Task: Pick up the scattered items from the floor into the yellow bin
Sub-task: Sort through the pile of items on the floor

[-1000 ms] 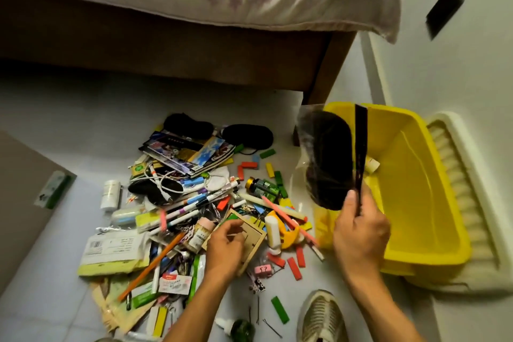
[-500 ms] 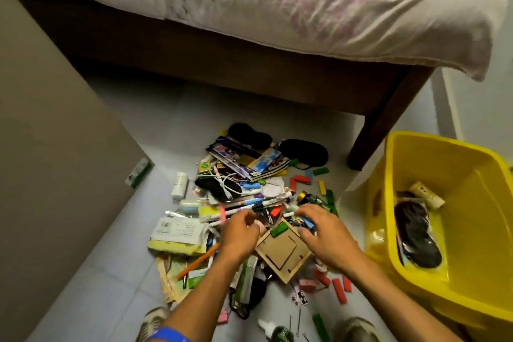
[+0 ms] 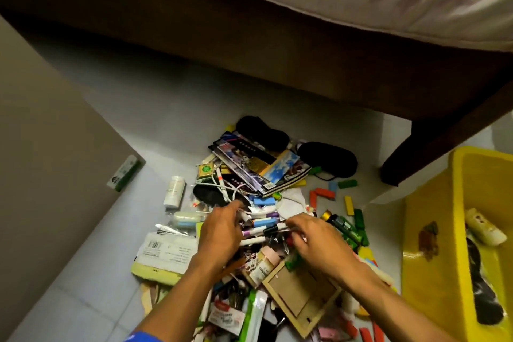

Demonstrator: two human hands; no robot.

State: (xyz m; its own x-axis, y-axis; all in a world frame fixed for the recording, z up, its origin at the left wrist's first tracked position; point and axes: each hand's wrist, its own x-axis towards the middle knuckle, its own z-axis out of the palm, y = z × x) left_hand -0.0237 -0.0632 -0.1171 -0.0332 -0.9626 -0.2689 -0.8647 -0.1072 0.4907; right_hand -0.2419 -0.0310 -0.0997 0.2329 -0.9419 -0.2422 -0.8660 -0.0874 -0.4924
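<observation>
Labels in the pile (image 3: 277, 203) blur past reading. Both my hands curl round pens (image 3: 263, 226): left (image 3: 222, 233), right (image 3: 316, 241). Yellow bin (image 3: 433, 272) sits beside.

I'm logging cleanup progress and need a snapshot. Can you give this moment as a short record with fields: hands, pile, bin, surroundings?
left hand: over the markers, fingers curled among them
right hand: fingers curled at a black-capped marker
pile: magazines, white bottle, wooden frame, coloured blocks on the floor
yellow bin: right of the pile, holds a black bagged item and a small tube
surroundings: bed behind the pile
</observation>
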